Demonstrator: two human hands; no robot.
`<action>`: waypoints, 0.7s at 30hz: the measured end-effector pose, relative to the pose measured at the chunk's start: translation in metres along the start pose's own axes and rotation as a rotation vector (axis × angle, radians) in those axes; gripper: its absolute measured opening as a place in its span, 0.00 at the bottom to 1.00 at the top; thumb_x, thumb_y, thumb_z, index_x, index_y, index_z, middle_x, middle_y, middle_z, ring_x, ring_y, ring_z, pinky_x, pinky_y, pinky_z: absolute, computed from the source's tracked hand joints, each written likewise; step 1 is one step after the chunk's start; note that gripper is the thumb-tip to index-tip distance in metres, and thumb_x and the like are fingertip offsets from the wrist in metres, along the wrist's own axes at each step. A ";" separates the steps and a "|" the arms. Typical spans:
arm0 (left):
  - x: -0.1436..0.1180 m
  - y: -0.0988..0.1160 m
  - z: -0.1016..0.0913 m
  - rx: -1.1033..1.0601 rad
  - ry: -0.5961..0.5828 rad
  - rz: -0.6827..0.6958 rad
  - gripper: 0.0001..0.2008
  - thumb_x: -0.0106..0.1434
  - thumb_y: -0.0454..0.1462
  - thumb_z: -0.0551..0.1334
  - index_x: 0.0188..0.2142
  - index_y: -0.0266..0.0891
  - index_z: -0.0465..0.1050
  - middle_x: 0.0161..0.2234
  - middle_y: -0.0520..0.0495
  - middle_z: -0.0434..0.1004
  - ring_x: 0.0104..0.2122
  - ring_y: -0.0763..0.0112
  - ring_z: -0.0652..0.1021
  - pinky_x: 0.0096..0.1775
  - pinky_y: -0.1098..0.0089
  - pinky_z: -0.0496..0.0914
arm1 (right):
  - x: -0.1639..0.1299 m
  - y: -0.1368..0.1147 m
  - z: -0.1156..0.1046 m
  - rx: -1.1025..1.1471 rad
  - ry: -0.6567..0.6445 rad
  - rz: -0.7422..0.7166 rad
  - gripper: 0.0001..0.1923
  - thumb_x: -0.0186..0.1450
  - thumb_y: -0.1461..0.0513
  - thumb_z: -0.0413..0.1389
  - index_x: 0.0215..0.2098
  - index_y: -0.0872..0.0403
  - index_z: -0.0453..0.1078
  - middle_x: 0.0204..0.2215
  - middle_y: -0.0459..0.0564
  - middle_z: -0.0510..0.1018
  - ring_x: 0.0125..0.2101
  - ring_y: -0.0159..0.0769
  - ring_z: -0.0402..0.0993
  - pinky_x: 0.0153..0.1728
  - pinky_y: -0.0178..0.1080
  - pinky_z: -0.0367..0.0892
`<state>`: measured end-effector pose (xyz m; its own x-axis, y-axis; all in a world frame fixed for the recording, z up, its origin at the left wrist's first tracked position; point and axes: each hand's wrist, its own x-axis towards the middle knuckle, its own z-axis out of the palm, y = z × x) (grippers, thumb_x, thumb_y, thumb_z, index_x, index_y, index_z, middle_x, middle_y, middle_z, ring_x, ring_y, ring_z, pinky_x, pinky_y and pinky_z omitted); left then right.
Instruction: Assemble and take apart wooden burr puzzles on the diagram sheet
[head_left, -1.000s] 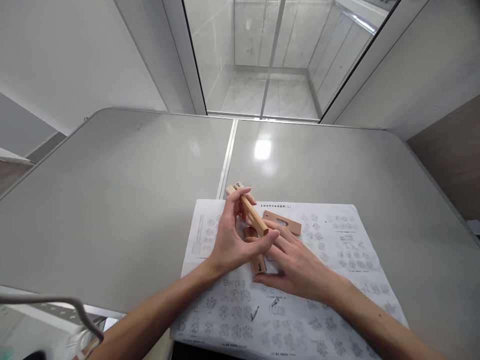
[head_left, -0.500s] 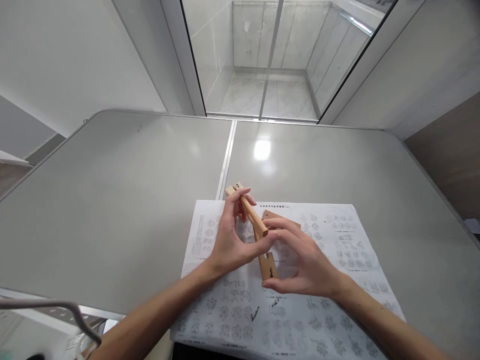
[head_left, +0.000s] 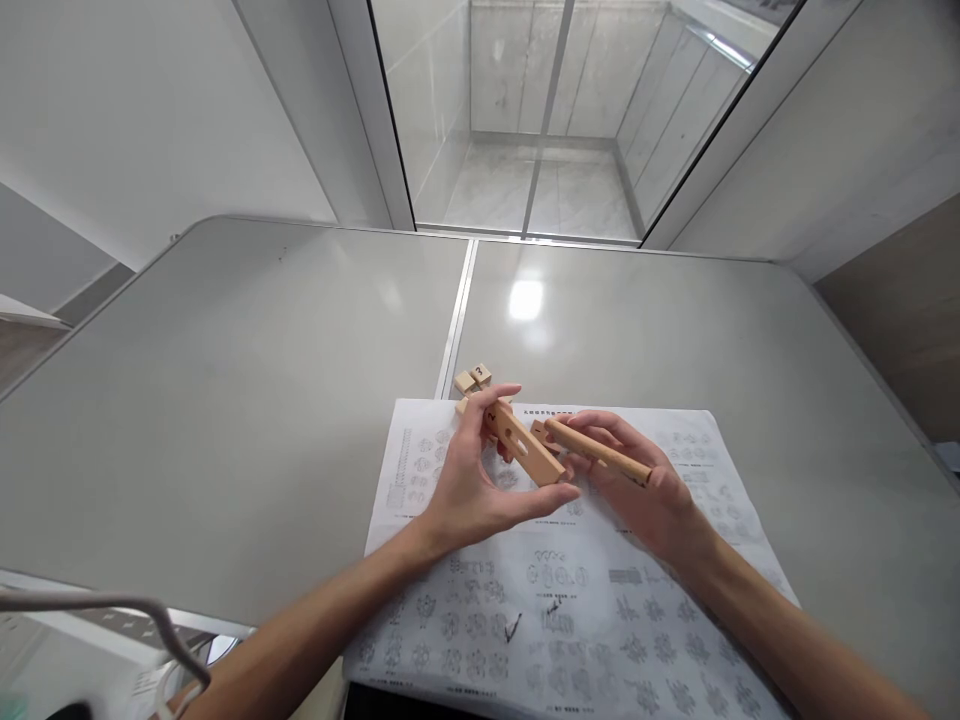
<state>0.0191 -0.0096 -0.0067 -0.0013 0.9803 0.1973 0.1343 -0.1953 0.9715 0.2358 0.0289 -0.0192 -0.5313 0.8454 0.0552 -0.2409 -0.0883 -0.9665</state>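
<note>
— Left hand (head_left: 472, 490): we log it raised just above the printed sheet (head_left: 570, 590), thumb and fingers pinched on a slotted wooden bar (head_left: 525, 450). One end of the bar carries a black handwritten mark, and an oblong slot shows in its upper face. It lies tilted, near end by the thumb tip, far end under the forefinger.

— Agreed. Right hand (head_left: 645, 495): we note it closed around a second wooden bar (head_left: 600, 455), fingers curled beneath and thumb on top. That bar runs from the palm toward the left hand, and its far end comes right up beside the slotted bar. We cannot tell whether the two pieces actually touch.

— Anything lying loose?

— Two small wooden block ends (head_left: 474, 379) sit just beyond the left fingers, at the sheet's far edge; one bears a black mark. Whether they belong to one piece or two, we cannot tell.

— Ground?

— The sheet, covered in small puzzle diagrams with a pen tick near the person's body, lies on a grey table (head_left: 247, 400). A seam (head_left: 456, 320) runs down the table's middle toward the sheet. Beyond the table we see a glass partition (head_left: 540, 110).
</note>
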 end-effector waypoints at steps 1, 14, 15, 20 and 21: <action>0.000 0.000 0.000 -0.001 -0.019 0.006 0.45 0.50 0.48 0.82 0.62 0.49 0.63 0.44 0.47 0.66 0.40 0.64 0.72 0.38 0.64 0.72 | 0.000 0.000 0.000 -0.009 -0.006 0.004 0.37 0.61 0.32 0.63 0.56 0.45 0.76 0.59 0.59 0.78 0.55 0.59 0.77 0.48 0.56 0.79; -0.001 -0.003 0.003 0.001 -0.155 0.160 0.46 0.51 0.43 0.80 0.64 0.50 0.59 0.49 0.45 0.72 0.42 0.62 0.76 0.45 0.59 0.73 | -0.001 -0.001 0.003 0.010 -0.066 0.158 0.34 0.63 0.43 0.70 0.63 0.44 0.71 0.53 0.58 0.81 0.46 0.50 0.84 0.44 0.53 0.83; -0.001 -0.003 0.003 0.004 -0.157 0.159 0.46 0.51 0.43 0.80 0.64 0.49 0.59 0.49 0.45 0.72 0.42 0.62 0.76 0.45 0.58 0.73 | -0.002 -0.001 0.003 0.008 -0.056 0.170 0.33 0.64 0.44 0.70 0.63 0.44 0.71 0.54 0.58 0.81 0.45 0.49 0.84 0.45 0.53 0.83; -0.001 -0.003 0.004 0.016 -0.170 0.199 0.46 0.52 0.44 0.80 0.64 0.49 0.59 0.44 0.47 0.75 0.40 0.61 0.77 0.45 0.57 0.73 | -0.001 -0.003 0.004 0.052 0.002 0.187 0.33 0.65 0.46 0.70 0.64 0.44 0.71 0.54 0.58 0.81 0.42 0.44 0.85 0.46 0.51 0.83; -0.001 -0.004 0.004 0.020 -0.168 0.212 0.46 0.52 0.44 0.80 0.65 0.49 0.59 0.44 0.47 0.75 0.39 0.62 0.76 0.44 0.58 0.73 | -0.001 -0.004 0.004 0.065 0.013 0.205 0.32 0.66 0.47 0.70 0.64 0.45 0.72 0.51 0.56 0.82 0.38 0.42 0.85 0.44 0.48 0.83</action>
<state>0.0229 -0.0100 -0.0111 0.1931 0.9089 0.3696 0.1337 -0.3975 0.9078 0.2343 0.0262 -0.0140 -0.5641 0.8130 -0.1443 -0.1813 -0.2925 -0.9389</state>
